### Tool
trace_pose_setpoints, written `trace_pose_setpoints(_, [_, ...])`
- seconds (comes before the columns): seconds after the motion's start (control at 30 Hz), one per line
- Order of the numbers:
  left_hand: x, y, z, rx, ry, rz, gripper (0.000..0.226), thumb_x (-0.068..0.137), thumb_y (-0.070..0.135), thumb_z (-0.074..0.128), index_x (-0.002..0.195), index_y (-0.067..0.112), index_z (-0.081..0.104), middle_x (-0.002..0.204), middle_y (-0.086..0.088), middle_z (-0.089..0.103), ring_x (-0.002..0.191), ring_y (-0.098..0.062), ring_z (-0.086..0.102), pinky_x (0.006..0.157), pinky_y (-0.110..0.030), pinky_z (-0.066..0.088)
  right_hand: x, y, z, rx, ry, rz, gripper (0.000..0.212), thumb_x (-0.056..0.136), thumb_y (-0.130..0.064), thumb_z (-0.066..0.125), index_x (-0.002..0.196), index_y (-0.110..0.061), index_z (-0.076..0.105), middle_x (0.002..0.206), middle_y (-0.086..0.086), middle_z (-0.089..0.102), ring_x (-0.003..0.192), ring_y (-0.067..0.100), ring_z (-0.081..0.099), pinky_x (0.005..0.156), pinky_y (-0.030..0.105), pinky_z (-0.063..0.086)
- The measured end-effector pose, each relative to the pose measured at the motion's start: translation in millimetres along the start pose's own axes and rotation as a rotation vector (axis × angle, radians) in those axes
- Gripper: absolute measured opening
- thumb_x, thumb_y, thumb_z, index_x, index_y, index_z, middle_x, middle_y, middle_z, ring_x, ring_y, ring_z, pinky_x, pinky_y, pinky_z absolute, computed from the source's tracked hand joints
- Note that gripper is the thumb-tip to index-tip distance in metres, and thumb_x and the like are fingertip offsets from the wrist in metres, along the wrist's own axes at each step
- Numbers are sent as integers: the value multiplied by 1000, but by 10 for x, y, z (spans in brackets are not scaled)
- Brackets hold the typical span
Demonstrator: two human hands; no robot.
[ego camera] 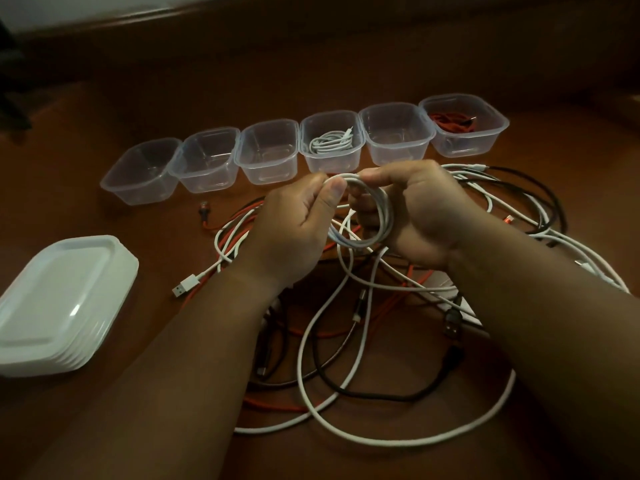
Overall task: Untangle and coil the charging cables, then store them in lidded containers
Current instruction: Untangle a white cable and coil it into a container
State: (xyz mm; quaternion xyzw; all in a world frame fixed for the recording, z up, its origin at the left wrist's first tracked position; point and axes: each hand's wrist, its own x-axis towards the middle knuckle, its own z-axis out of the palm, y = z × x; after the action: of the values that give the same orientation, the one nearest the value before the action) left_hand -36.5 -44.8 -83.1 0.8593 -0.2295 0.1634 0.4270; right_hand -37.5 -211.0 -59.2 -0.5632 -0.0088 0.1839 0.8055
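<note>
Both hands hold a small coil of white cable (pixel 375 216) above the tangle. My left hand (pixel 294 223) pinches the cable at the coil's top between thumb and fingers. My right hand (pixel 419 209) grips the coil's right side, thumb on top. Loose length of this cable trails down into a tangled pile of white, black and orange cables (pixel 363 341) on the brown table. Several clear containers stand in a row behind. One container (pixel 330 147) holds a coiled white cable. The far right container (pixel 464 128) holds an orange cable.
A stack of white lids (pixel 59 306) lies at the left near the table's front. Empty clear containers (pixel 207 161) fill the row's left part, and another (pixel 394 133) stands between the two filled ones. A white USB plug (pixel 183 285) lies left of my left wrist.
</note>
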Motion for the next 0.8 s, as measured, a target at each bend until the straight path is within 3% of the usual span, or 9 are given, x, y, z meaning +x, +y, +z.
trace_pose_setpoints(0.13, [-20,25,-2,-27,139,29,34,106,25,41,90,3,60,60,8,44,53,-5,44,47,-14,31,-49,-37,20,88,-87,34,19,87,-25,59,89,-10,71,72,-2,60,63,7,53,62,24,48])
trace_pose_setpoints(0.23, [-23,31,2,-45,146,76,37,105,28,39,89,1,59,61,3,48,52,-11,45,46,-18,32,-67,-53,16,92,-139,61,22,80,-31,61,81,-11,66,65,-1,54,62,11,48,68,25,41])
trace_pose_setpoints(0.37, [-11,13,-29,3,134,144,39,103,29,40,83,1,58,60,8,45,52,-6,45,49,-11,29,-54,-36,-6,156,-133,109,26,81,-35,61,75,-10,67,58,-3,45,58,12,46,72,27,37])
trace_pose_setpoints(0.6, [-5,18,-20,3,120,179,30,103,28,41,77,16,50,59,12,40,52,-2,43,51,-10,28,-27,-3,42,305,-84,123,23,84,-34,63,81,-11,65,53,-6,44,53,7,42,105,24,30])
trace_pose_setpoints(0.7, [0,9,-8,-3,103,174,31,103,29,40,76,16,49,58,11,38,52,-4,41,51,-10,27,-18,22,84,218,4,52,23,94,-34,57,87,-13,62,55,-6,42,50,6,39,74,23,39])
trace_pose_setpoints(0.8, [4,11,10,-35,108,135,35,104,28,39,74,12,49,58,9,38,52,-5,39,51,-11,27,-14,60,123,221,56,-16,20,96,-33,58,89,-14,61,54,-6,41,46,5,36,61,23,36])
